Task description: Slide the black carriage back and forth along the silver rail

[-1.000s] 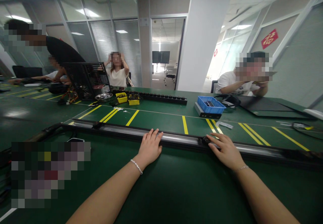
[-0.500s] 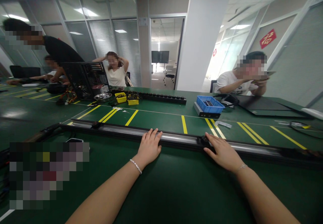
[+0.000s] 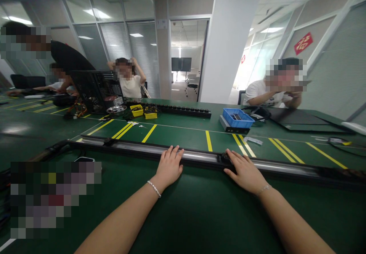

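Observation:
Across the green table runs a long black rail with a shiny metal strip [image 3: 200, 156] along its top. My left hand [image 3: 169, 167] lies on the rail near its middle, fingers stretched out, holding nothing. Farther right, my right hand [image 3: 246, 171] touches a small black sliding block [image 3: 223, 158] on the rail. Its fingers are extended over the block and its thumb is apart, at the rail's near side; the fingertips partly hide the block. Another black block [image 3: 109, 142] sits on the rail's left part.
Behind the rail stand a blue bin [image 3: 238, 118] on a metal box, two yellow trays [image 3: 150, 115], a black computer case [image 3: 97, 90] and a black strip [image 3: 185, 111]. Black panels [image 3: 309, 121] lie at right. Several people are around the table. Yellow tape lines [image 3: 209, 141] mark the tabletop.
My right hand has moved a little to the left along the rail, and the small black block has moved with it. My left hand has stayed in place.

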`<control>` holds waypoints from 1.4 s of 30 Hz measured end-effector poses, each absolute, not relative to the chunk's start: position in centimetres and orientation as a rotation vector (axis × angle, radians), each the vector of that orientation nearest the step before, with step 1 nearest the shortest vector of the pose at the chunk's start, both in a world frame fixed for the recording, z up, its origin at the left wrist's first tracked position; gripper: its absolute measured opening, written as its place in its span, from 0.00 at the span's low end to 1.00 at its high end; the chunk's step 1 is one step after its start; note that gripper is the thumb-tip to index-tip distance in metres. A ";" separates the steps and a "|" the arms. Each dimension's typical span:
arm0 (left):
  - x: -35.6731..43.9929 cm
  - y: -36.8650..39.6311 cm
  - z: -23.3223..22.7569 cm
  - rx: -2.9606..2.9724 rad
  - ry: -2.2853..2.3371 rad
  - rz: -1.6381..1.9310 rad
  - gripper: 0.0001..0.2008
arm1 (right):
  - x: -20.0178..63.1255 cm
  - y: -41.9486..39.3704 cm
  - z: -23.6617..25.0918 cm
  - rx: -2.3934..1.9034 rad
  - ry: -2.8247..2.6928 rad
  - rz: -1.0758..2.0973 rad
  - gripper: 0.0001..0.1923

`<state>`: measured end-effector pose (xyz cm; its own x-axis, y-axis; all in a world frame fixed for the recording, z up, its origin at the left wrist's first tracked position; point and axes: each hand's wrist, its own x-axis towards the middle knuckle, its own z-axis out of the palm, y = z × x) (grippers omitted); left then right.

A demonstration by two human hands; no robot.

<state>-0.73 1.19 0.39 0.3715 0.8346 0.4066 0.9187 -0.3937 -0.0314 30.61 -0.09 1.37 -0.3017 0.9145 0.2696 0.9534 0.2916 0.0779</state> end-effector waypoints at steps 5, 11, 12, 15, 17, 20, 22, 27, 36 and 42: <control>-0.6 1.1 0.5 -2.374 -1.569 -0.464 0.27 | 28.8 -0.3 1.1 -1.847 -2.293 -0.392 0.37; -0.7 1.2 0.4 -2.377 -1.557 -0.478 0.27 | 27.7 -0.3 0.6 -1.927 -2.169 -0.472 0.33; -0.7 1.2 0.4 -2.379 -1.563 -0.476 0.27 | 27.8 -0.3 0.5 -1.915 -2.155 -0.468 0.33; -0.7 1.2 0.4 -2.387 -1.573 -0.471 0.27 | 28.3 -0.2 0.1 -1.848 -2.150 -0.440 0.30; -0.6 1.2 0.4 -2.387 -1.571 -0.475 0.27 | 28.5 -0.1 0.1 -1.806 -2.164 -0.438 0.27; -0.6 1.2 0.4 -2.380 -1.567 -0.484 0.27 | 28.4 -0.1 0.2 -1.775 -2.184 -0.449 0.26; -0.6 1.2 0.4 -2.378 -1.564 -0.490 0.27 | 28.3 -0.2 0.4 -1.772 -2.197 -0.443 0.26; -0.7 1.2 0.4 -2.382 -1.563 -0.490 0.27 | 28.0 -0.4 1.0 -1.784 -2.215 -0.407 0.26; -0.7 1.2 0.4 -2.395 -1.569 -0.468 0.27 | 27.6 -0.7 1.6 -1.796 -2.251 -0.364 0.26; -0.7 1.1 0.5 -2.392 -1.560 -0.479 0.27 | 26.9 -0.9 1.3 -1.823 -2.286 -0.420 0.30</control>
<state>-0.71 1.15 0.45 0.3744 0.8364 0.4004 0.9170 -0.3981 -0.0258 26.91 -0.95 1.28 -0.2274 0.9203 0.3185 0.9734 0.2050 0.1026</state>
